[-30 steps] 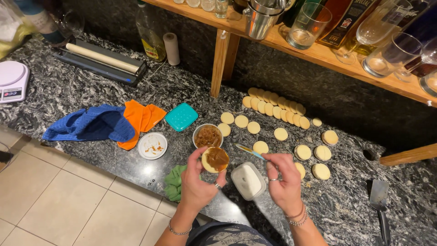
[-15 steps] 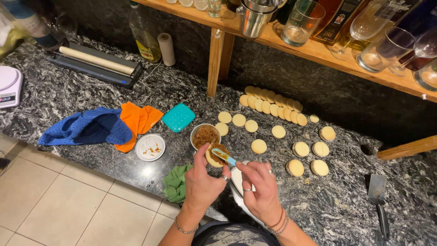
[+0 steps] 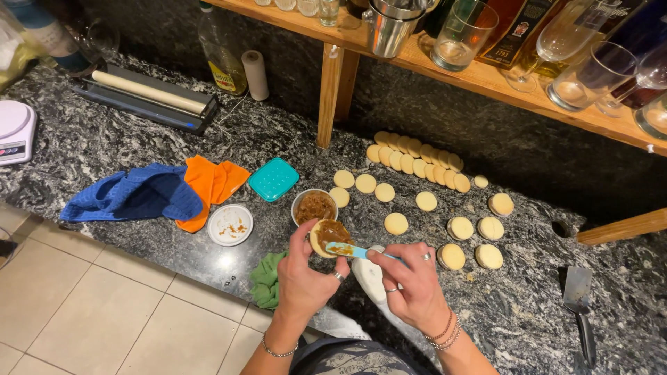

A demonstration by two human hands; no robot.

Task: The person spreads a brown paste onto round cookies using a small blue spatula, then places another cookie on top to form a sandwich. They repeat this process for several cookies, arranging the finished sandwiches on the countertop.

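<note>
Far left on the dark speckled counter [image 3: 104, 146] sits a white kitchen scale [image 3: 15, 130], then a blue cloth [image 3: 135, 194] overlapping an orange cloth [image 3: 208, 187]. Next along, a small white dish [image 3: 230, 224] holds only smears of brown, and a teal lid [image 3: 274, 178] lies flat beside it. The little white tub [image 3: 314, 206] is well filled with brown caramel-like spread.

Just in front of that tub the left hand [image 3: 302, 278] is curled around a round pale cookie [image 3: 329, 236], fingertips pinching its rim, spread already heaped on top. The right hand [image 3: 410, 285] is closed on the handle of a small blue spreader [image 3: 351, 251], its tip resting on the filling. I'd say the thing is to keep the cookie level, grip it lightly so it doesn't crack, and draw the spread out evenly short of the edge.

Further right, plain cookie rounds [image 3: 415, 151] overlap in a row, with filled sandwiches [image 3: 474, 239] laid out loosely. On the wooden shelf [image 3: 486, 83] above, glasses [image 3: 462, 35] stand, the nearest looking empty
</note>
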